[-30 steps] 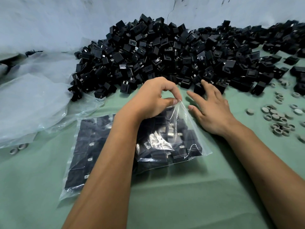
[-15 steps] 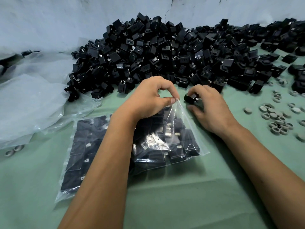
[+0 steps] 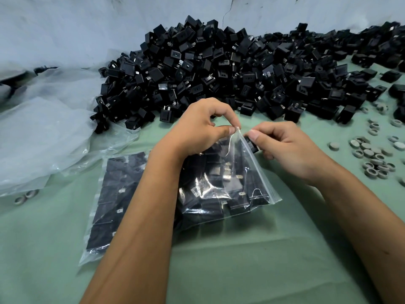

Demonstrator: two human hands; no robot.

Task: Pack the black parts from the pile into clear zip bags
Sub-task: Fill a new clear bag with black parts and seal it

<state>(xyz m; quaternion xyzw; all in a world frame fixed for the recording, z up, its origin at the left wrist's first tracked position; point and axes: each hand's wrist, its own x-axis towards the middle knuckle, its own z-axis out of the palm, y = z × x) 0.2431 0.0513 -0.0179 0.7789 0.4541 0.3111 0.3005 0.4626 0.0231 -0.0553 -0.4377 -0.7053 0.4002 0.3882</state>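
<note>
The right hand [image 3: 291, 150], half a second ago beside the pile [image 3: 219, 69], now holds its black part [image 3: 252, 144] with curled fingers at the bag's mouth; the left hand [image 3: 201, 128] still pinches the zip bag [image 3: 247, 178] corner.

A small packing workshop, hand assembly work.
A green cloth-covered surface [image 3: 219, 270] carries a huge pile of identical black parts [image 3: 230, 69] against a rough, cracked pale wall [image 3: 87, 23], with loose grey rings [image 3: 372, 156] at the right and crumpled clear plastic sheeting [image 3: 43, 132] at the left.
</note>
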